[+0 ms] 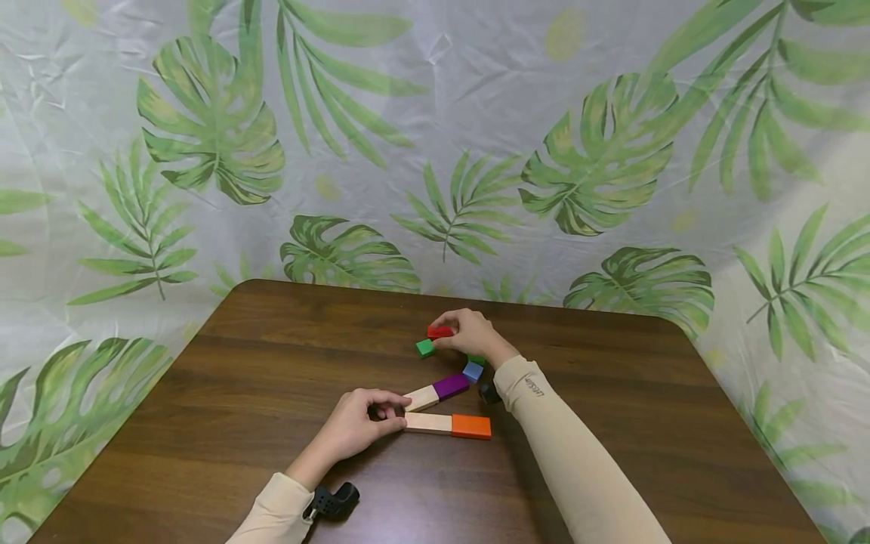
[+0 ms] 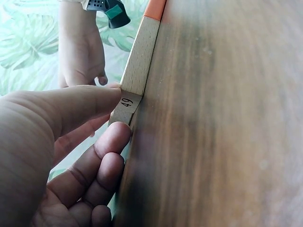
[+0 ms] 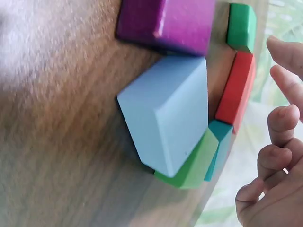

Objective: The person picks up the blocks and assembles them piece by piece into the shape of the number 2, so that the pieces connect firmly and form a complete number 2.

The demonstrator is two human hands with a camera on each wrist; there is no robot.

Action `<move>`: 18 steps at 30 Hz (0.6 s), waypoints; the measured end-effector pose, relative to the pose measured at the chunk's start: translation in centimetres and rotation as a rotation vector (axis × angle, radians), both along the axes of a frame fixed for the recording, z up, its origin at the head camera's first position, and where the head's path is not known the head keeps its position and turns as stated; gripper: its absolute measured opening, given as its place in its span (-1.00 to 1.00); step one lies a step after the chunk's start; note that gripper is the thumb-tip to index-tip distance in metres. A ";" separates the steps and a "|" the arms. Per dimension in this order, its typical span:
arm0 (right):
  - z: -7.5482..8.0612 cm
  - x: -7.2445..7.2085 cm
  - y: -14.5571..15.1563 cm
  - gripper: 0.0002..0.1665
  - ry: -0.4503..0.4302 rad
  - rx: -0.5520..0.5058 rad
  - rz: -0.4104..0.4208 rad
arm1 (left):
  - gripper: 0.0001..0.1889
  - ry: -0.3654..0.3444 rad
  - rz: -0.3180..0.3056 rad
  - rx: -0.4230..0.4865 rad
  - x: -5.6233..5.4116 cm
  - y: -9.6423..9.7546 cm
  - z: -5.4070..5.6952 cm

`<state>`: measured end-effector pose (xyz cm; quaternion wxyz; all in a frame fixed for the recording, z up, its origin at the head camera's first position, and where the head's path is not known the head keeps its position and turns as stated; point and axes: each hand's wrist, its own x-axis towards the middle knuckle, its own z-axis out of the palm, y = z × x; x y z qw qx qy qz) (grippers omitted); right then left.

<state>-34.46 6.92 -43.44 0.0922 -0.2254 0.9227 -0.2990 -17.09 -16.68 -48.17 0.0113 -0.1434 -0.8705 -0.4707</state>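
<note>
My left hand [image 1: 360, 427] spans the left ends of two plain wooden blocks, thumb at the nearer wooden block [image 1: 428, 423] and forefinger at the farther wooden block [image 1: 422, 397]. In the left wrist view, the thumb tip lies against an end printed 49; the other fingers curl below. At the back, my right hand [image 1: 470, 335] hovers over a red block [image 1: 439, 332], beside a green block [image 1: 424, 348]. The right wrist view shows its thumb and forefinger extended, with a gap to the red block [image 3: 235, 90], and the other fingers loosely curled.
A purple block [image 1: 451, 387] adjoins the farther wooden block; an orange block [image 1: 471, 427] adjoins the nearer one. A blue block [image 3: 165, 109], a light green block [image 3: 194, 165] and a teal block [image 3: 218, 146] form a curve towards the red one. Leaf-patterned cloth [image 1: 469, 113] hangs behind the table [image 1: 612, 378].
</note>
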 end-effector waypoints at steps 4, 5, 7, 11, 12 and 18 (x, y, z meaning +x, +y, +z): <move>-0.2 0.2 -0.3 -0.59 0.011 0.018 0.023 | -0.75 0.001 -0.002 0.000 0.0 0.0 0.0; -0.3 0.3 -0.4 -0.59 0.010 0.016 0.026 | -0.75 0.000 -0.001 -0.004 0.0 0.0 0.0; -0.4 0.4 -0.4 -0.59 0.006 0.015 0.031 | -0.75 -0.006 -0.001 -0.010 0.0 -0.1 0.0; -0.5 0.6 -0.7 -0.59 0.002 0.015 0.042 | -0.75 -0.011 0.000 -0.015 -0.1 -0.1 0.0; -0.5 0.6 -0.7 -0.60 0.004 0.019 0.045 | -0.75 -0.011 0.000 -0.013 -0.1 -0.1 0.0; -0.5 0.8 -1.1 -0.64 0.034 0.049 0.049 | -0.75 0.000 -0.004 0.000 -0.1 -0.1 -0.1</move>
